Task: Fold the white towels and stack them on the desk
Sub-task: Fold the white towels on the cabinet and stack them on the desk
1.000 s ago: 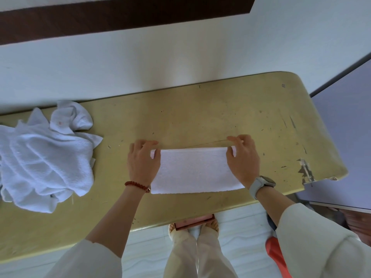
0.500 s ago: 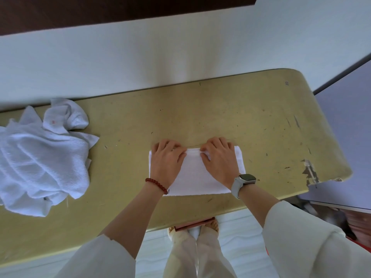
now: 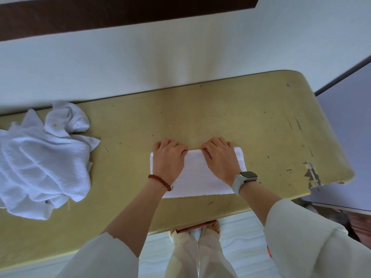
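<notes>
While both hands (image 3: 193, 157) grip far edge, nubby rectangular towel (image 3: 197, 177) lies flat.

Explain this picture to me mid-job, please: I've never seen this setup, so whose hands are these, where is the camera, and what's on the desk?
There is no machine here: a person works with two bare hands. The one view comes from a camera worn on the person's head, looking down over a scuffed yellow-green desk against a white wall. The left hand, with a red bead bracelet, and the right hand, with a white smartwatch, lie on a flat, folded white towel. Their fingers curl over its far edge, seemingly gripping it. At the desk's left end lies a crumpled heap of unfolded white towels. No stack of folded towels is visible yet.
</notes>
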`<state>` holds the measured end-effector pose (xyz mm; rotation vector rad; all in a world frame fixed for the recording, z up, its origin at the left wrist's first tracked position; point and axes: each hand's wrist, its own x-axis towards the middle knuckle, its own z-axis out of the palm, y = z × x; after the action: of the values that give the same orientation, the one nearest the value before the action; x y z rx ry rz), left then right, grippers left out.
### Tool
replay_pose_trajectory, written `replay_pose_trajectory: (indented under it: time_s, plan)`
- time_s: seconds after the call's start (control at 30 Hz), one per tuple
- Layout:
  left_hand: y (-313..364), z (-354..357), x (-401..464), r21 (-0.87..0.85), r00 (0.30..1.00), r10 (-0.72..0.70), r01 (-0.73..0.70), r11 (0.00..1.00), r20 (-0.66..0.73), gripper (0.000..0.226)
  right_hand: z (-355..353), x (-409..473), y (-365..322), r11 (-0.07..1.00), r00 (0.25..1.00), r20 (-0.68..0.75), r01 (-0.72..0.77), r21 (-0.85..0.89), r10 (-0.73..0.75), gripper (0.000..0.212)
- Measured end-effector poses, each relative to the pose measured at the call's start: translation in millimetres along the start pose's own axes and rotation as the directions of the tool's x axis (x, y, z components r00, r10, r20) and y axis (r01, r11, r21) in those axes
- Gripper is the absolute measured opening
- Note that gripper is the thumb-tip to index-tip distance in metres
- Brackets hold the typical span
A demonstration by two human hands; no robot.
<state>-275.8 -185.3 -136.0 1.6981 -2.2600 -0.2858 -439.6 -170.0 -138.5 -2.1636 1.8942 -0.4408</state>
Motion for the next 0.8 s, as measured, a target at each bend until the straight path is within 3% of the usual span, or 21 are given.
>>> replay_pose_trajectory:
  time_s: [0.13, 0.27, 0.37, 0.53, 0.8]
  plan:
    - [1.0, 3.0, -2.8, 0.025, 0.999, -0.031, 0.032, 0.999, -0.013, 0.014, -1.8, -2.5, 2.3, 0.996, 0.997, -0.055, 0.059, -0.064, -0.062, 0.024]
    - [4.5, -2.0, -18.6, 0.012, 0.99, -0.066, 0.068, 0.998, -0.124, 0.027, -8.9, -16.5, 2.5, 0.984, 0.975, -0.156, 0.142, -0.11, -0.158, 0.027]
    - [7.8, -3.0, -41.6, 0.09, 0.995, -0.016, 0.025, 0.996, -0.101, 0.033, -10.4, -38.4, 4.6, 0.961, 0.974, -0.036, 0.216, -0.174, -0.226, 0.038]
    - [4.2, 9.1, -62.0, 0.224, 0.982, -0.055, 0.013, 0.975, 0.18, 0.05, -6.7, -50.5, 14.6, 0.942, 0.961, 0.273, 0.124, -0.311, -0.036, 0.055]
    - [0.2, 13.5, -60.8, 0.234, 0.975, -0.067, 0.017, 0.972, 0.21, 0.054, -6.3, -50.7, 17.4, 0.959, 0.939, 0.337, 0.034, -0.282, 0.066, 0.056]
